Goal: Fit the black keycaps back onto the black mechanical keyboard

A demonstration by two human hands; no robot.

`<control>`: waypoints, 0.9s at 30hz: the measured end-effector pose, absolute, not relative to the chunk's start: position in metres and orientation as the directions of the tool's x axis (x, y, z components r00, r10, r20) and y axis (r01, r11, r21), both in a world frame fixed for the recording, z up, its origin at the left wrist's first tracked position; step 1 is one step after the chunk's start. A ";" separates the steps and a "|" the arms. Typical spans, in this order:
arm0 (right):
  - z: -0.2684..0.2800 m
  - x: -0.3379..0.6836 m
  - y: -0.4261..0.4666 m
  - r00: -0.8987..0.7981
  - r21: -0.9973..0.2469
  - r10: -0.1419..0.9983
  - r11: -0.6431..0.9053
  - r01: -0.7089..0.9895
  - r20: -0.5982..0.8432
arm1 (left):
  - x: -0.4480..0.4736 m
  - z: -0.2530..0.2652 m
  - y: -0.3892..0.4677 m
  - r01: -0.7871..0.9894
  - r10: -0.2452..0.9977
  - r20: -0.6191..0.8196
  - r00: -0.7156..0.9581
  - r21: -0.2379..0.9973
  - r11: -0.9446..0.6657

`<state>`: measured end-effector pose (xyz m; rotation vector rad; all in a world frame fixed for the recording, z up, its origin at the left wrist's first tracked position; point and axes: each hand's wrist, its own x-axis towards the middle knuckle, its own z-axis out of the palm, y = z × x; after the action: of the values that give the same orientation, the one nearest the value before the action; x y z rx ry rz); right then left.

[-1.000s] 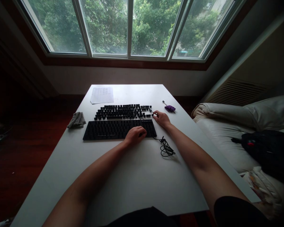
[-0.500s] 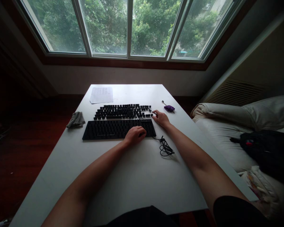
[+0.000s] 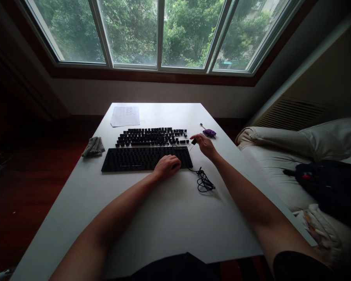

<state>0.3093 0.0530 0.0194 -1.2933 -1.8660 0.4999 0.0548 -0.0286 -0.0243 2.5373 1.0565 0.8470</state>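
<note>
On the worktop (image 3: pixel 175 218), many keycaps (image 3: pixel 146 137) lie in rows behind the keyboard (image 3: pixel 134 160); any left fitted are too dark to tell. Right hand (image 3: pixel 205 145) pinches a tool (image 3: pixel 194 141); left hand (image 3: pixel 167 165) curls on the keyboard (grip hidden).

Black keyboard (image 3: pixel 134 159), black keycaps (image 3: pixel 153 137); white table (image 3: pixel 169 218); grey cloth (image 3: pixel 93 147).

No text, brand or number legible. Paper sheet (image 3: pixel 125 116) at 11 o'clock on the bench (image 3: pixel 169 218) bears faint grey rows of marks, too small to make out. Any legends on the black keyboard (image 3: pixel 136 159) and the keycaps (image 3: pixel 152 138) just beyond it, toward 12 o'clock, likewise unresolved.
</note>
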 end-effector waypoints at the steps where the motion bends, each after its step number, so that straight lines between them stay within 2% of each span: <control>1: 0.023 0.311 0.049 -0.179 -0.705 0.910 0.404 0.582 0.374 | 0.055 -0.025 -0.029 0.560 0.712 0.416 0.565 0.441 -0.702; 7: 0.036 0.314 0.024 -0.313 -0.805 0.940 0.291 0.517 0.139 | 0.057 -0.025 -0.030 0.568 0.710 0.416 0.568 0.427 -0.704; 14: 0.044 0.307 0.001 -0.202 -0.710 0.943 0.332 0.621 0.264 | 0.057 -0.020 -0.032 0.572 0.709 0.401 0.579 0.419 -0.705; 22: 0.029 0.304 -0.005 -0.241 -0.696 0.959 0.277 0.663 0.152 | 0.056 -0.021 -0.031 0.554 0.695 0.413 0.588 0.420 -0.719; 24: 0.023 0.302 -0.007 -0.263 -0.644 0.955 0.288 0.709 0.138 | 0.057 -0.022 -0.031 0.554 0.694 0.417 0.588 0.418 -0.720; 27: 0.015 0.297 -0.010 -0.260 -0.470 0.960 0.278 0.837 0.105 | 0.058 -0.023 -0.030 0.562 0.698 0.415 0.584 0.413 -0.716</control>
<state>0.2969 -0.0099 0.0152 -1.6268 -2.1851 0.4568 0.0576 -0.0302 -0.0229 2.5777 1.0440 0.8295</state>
